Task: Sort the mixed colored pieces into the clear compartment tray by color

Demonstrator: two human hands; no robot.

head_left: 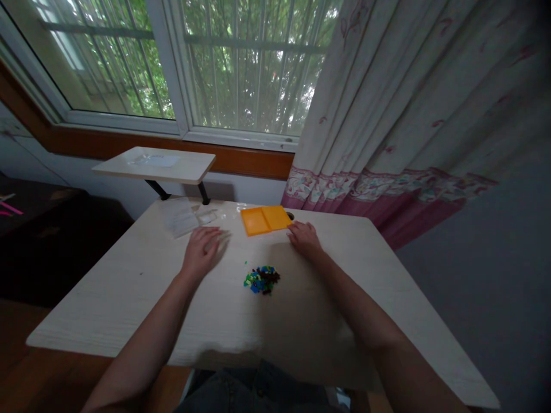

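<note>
My left hand (202, 249) rests on the pale table, fingers stretched out and nothing in it. Just beyond its fingertips lie clear plastic packaging (207, 216) and a whitish translucent sheet or bag (178, 218). An orange tray or case (266, 220), opened flat in two halves, lies at the far middle of the table. Beside its right corner is my right hand (305, 238), fingers extended; whether they touch the case I cannot tell. Between my forearms sits a small pile of tiny pieces (262, 280) in blue, green, yellow and dark brown.
A small raised shelf (157, 164) on black legs stands at the table's back left, with clear plastic on it. Behind are a barred window (253, 74) and a floral curtain (365, 143). A dark surface (38, 206) is at the far left.
</note>
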